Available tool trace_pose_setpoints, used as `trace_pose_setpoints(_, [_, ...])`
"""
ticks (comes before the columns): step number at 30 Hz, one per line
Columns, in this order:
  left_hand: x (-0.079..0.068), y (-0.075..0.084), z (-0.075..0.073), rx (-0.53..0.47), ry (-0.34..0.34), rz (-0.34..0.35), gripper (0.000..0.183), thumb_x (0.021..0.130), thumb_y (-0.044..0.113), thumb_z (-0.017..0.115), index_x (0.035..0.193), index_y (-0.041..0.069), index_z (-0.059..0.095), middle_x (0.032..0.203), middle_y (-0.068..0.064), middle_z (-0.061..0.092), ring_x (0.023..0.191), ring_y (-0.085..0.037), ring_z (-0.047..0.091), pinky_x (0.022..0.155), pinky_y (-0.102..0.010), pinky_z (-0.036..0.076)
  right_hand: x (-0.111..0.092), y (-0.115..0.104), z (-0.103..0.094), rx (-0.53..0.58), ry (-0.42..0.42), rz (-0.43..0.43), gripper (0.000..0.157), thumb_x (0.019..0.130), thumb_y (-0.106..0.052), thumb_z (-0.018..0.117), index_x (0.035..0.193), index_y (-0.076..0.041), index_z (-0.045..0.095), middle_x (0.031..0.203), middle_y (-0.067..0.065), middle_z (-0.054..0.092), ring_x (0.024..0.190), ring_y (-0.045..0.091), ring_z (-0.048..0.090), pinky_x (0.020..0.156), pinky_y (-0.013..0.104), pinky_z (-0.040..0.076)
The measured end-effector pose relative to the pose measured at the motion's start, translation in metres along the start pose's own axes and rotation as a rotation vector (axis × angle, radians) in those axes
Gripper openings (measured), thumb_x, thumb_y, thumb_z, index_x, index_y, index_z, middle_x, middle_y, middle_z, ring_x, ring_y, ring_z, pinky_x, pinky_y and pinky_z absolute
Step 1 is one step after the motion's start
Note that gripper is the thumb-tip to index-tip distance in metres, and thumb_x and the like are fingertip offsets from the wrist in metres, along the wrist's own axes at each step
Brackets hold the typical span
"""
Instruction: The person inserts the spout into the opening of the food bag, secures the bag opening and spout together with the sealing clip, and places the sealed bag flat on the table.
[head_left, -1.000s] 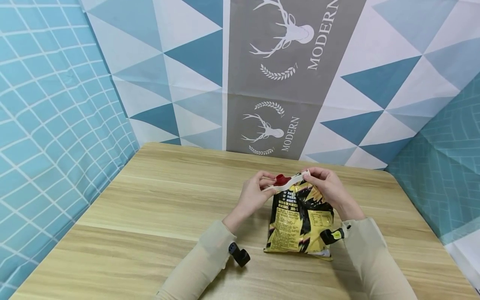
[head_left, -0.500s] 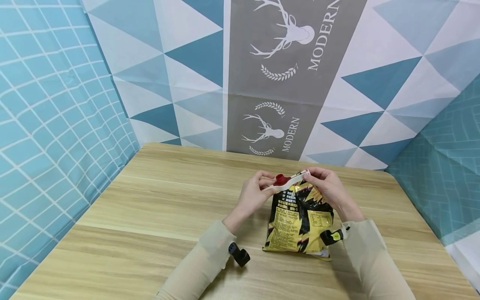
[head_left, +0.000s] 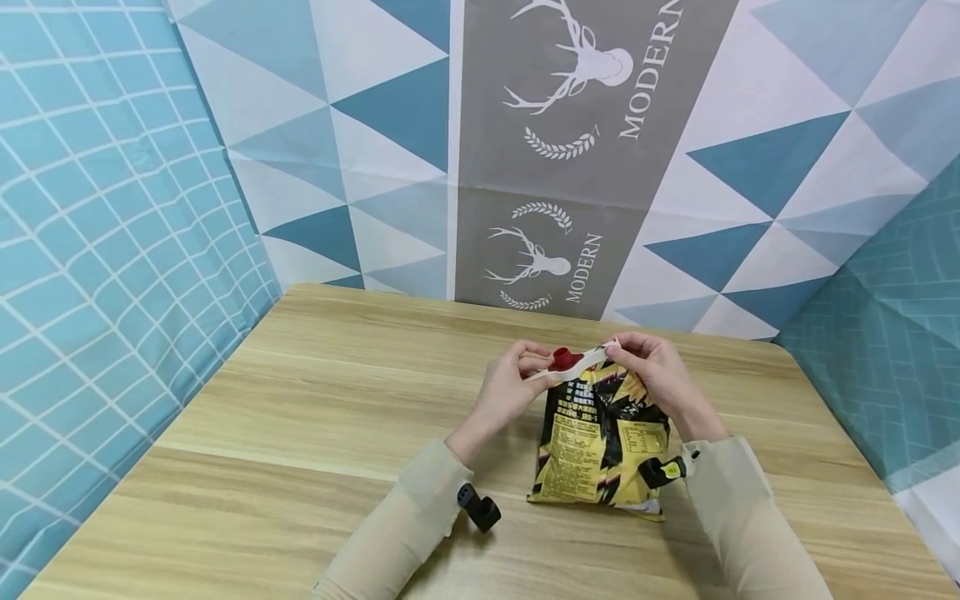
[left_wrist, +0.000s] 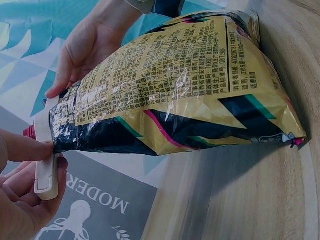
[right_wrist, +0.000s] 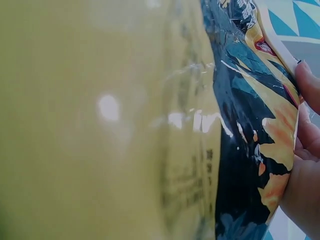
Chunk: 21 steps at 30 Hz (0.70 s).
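A yellow and black snack bag (head_left: 577, 467) with dense printed text stands on the table, leaning back a little. Across its top edge runs a white bag clip (head_left: 592, 360) with a red spout (head_left: 561, 358). My left hand (head_left: 504, 392) pinches the clip's left end between thumb and fingers. At the other end, my right hand (head_left: 660, 379) pinches the clip near the bag's top corner. In the left wrist view the clip (left_wrist: 47, 182) lies between thumb and fingers, its end sticking out past them. The right wrist view is mostly filled by the bag (right_wrist: 250, 150).
The wooden table (head_left: 300, 425) stretches out to the left of the bag. A patterned wall covering (head_left: 390, 167) rises behind it, with blue tiled sheets (head_left: 97, 208) at the left side. Black wrist cameras (head_left: 480, 510) hang from both sleeves.
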<state>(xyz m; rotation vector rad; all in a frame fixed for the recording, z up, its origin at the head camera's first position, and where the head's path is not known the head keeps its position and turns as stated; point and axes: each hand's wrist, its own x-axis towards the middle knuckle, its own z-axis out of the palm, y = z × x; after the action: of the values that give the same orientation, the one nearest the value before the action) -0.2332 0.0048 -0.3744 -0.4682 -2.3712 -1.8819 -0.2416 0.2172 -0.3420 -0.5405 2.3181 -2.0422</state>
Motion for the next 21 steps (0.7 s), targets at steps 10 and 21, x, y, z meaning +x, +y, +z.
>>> trace_pose_setpoints(10, [0.001, -0.006, -0.005, 0.088, -0.023, 0.010, 0.023, 0.073, 0.018, 0.066, 0.094, 0.009, 0.063, 0.076, 0.002, 0.062, 0.061, -0.007, 0.052, 0.050, -0.019, 0.041, 0.002, -0.001, -0.004, -0.081, 0.013, 0.060, 0.017, 0.081, -0.021, 0.057, 0.090, -0.007, 0.060, 0.083, -0.005, 0.058, 0.069, 0.008, 0.046, 0.056, 0.020, 0.039])
trace_pose_setpoints(21, [0.001, -0.009, -0.015, 0.050, -0.046, -0.058, 0.021, 0.076, 0.019, 0.063, 0.092, 0.006, 0.064, 0.071, -0.005, 0.062, 0.064, -0.020, 0.058, 0.051, -0.023, 0.044, -0.006, 0.006, -0.015, -0.385, -0.033, 0.118, 0.047, 0.081, -0.036, 0.054, 0.117, -0.008, 0.048, 0.107, 0.007, 0.053, 0.077, 0.010, 0.051, 0.061, 0.027, 0.043])
